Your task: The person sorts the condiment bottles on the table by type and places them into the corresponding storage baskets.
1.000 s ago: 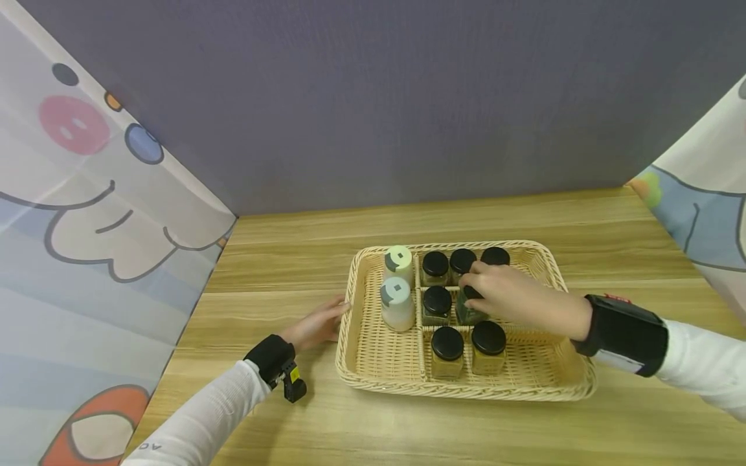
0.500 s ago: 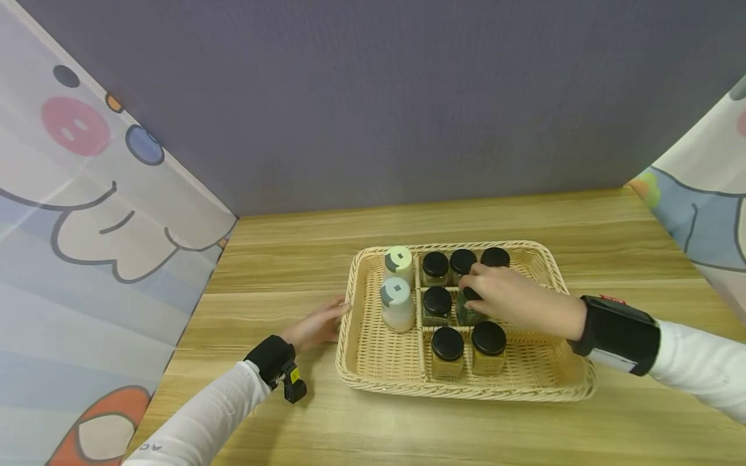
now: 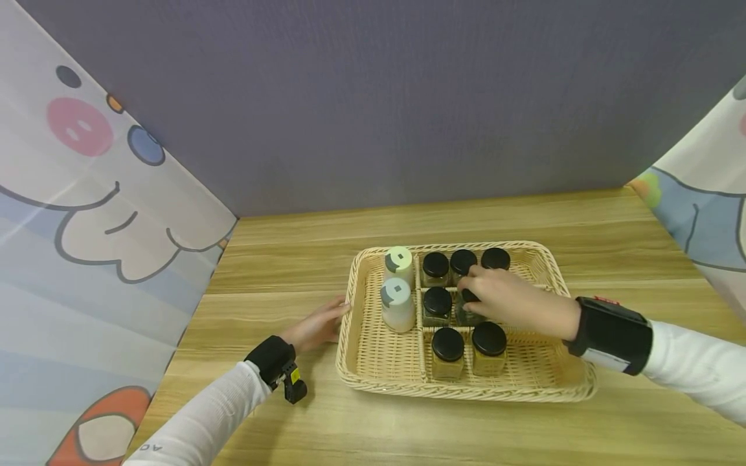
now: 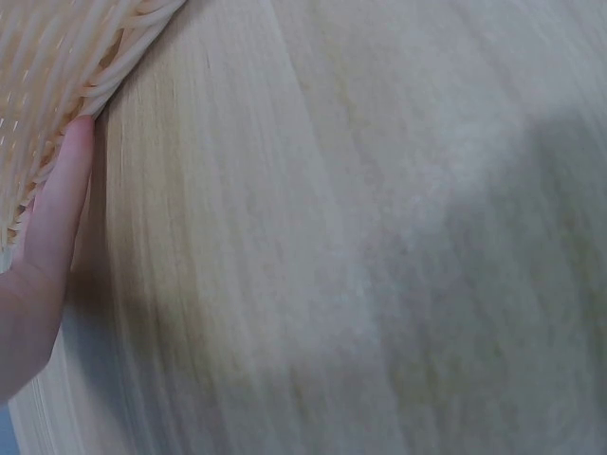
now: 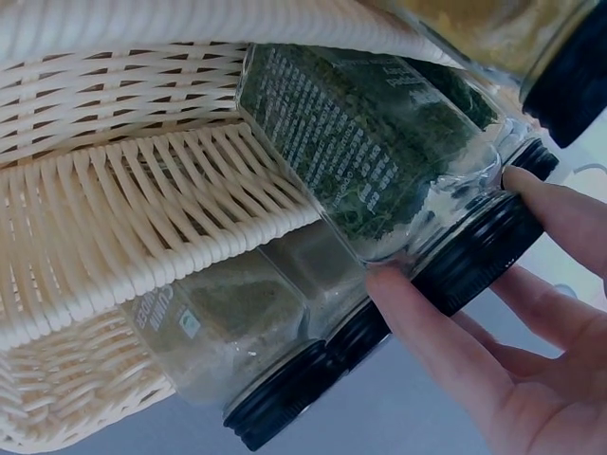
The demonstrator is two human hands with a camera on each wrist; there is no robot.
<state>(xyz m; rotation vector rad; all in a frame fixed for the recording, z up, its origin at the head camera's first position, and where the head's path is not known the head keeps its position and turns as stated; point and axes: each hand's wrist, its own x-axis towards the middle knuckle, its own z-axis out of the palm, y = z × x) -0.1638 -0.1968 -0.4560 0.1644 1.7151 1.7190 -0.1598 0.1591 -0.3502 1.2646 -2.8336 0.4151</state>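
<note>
My right hand (image 3: pixel 504 294) reaches into a wicker basket (image 3: pixel 466 389) and pinches a spice jar by its neck and black lid. In the right wrist view this glass jar (image 5: pixel 351 152) holds dried green herbs, and fingertips (image 5: pixel 403 294) press both sides of the lid. It sits in the middle compartment beside another black-lidded jar (image 3: pixel 437 307). Against the basket's left outer side rests my left hand (image 3: pixel 315 327), fingers nearly straight. The left wrist view shows its thumb (image 4: pixel 64 190) lying along the woven wall; its other fingers are mostly hidden.
Two pale bottles (image 3: pixel 398 310) stand in the basket's left section. Several black-lidded jars (image 3: pixel 436 266) line the back compartment, and two jars of yellowish contents (image 3: pixel 488 353) stand in front. Beneath is a wooden table (image 3: pixel 291 259); a grey panel (image 3: pixel 408 110) rises behind.
My right wrist and forearm have shifted slightly left while the fingers stay at the same jar. The left hand and the basket hold their places.
</note>
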